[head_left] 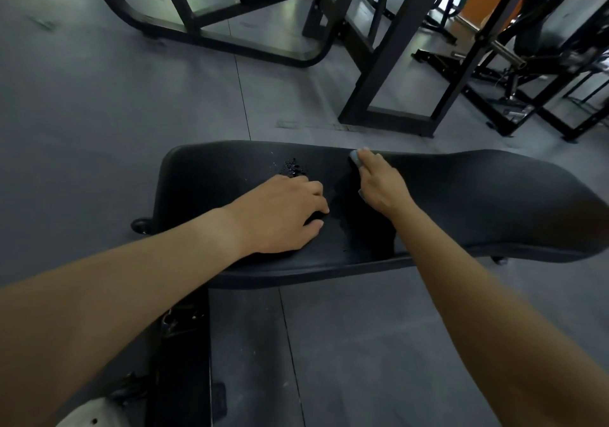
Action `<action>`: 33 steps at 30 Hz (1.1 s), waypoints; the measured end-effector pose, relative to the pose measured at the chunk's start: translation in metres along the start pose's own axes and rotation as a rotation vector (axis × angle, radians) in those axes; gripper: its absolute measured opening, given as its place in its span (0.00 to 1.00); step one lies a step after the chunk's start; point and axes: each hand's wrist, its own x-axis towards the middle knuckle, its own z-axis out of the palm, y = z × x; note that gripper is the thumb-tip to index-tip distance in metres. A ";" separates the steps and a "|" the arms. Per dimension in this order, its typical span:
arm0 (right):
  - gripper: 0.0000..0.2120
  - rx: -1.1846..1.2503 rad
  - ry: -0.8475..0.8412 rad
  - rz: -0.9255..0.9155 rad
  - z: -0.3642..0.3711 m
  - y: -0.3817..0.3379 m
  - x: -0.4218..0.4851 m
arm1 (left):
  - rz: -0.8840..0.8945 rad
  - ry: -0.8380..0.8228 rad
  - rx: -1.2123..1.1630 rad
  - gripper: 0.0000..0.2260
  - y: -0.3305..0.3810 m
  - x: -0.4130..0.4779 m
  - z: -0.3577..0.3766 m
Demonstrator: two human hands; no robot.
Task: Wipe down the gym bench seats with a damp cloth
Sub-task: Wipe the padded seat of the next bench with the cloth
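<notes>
A black padded bench seat (478, 202) runs across the middle of the view. Water droplets (293, 167) sit on its far left part, and a wet patch darkens the middle. My left hand (280, 212) rests on the seat just in front of the droplets, its fingers and thumb curled round a dark cloth (315, 216) that barely stands out from the black pad. My right hand (379, 182) is on the seat beside it, gripping a small pale blue-grey object (354, 157) that pokes out past the fingertips; what this object is cannot be made out.
Grey rubber floor tiles (115, 113) surround the bench. Black machine frames (389, 64) stand behind it, more equipment at the far right (527, 74). The bench's base (184, 344) runs toward me at lower left, with a wheel (141, 225) at the seat's left end.
</notes>
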 end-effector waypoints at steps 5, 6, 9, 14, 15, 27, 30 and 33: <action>0.23 -0.032 -0.112 -0.260 0.015 -0.020 -0.035 | 0.021 0.007 0.011 0.17 -0.001 0.003 -0.002; 0.23 -0.033 -0.126 -0.299 0.014 -0.019 -0.042 | 0.024 0.008 0.013 0.17 -0.001 0.002 -0.002; 0.23 -0.029 -0.157 -0.319 0.006 -0.011 -0.039 | 0.025 0.002 0.015 0.18 -0.001 0.001 -0.002; 0.24 -0.089 -0.087 -0.035 -0.011 -0.004 -0.009 | 0.025 -0.023 -0.003 0.19 -0.003 -0.006 -0.002; 0.22 -0.091 -0.058 -0.004 -0.009 -0.006 -0.007 | 0.025 -0.027 -0.005 0.19 -0.003 -0.007 -0.002; 0.25 -0.138 -0.144 -0.315 0.006 -0.005 -0.044 | 0.001 0.001 0.042 0.16 0.008 0.004 -0.006; 0.29 -0.168 -0.125 -0.188 -0.010 0.006 -0.026 | -0.007 0.000 0.042 0.15 0.010 0.007 -0.005; 0.30 -0.159 -0.069 0.031 -0.027 0.025 -0.007 | -0.024 -0.004 0.033 0.15 0.008 0.008 -0.005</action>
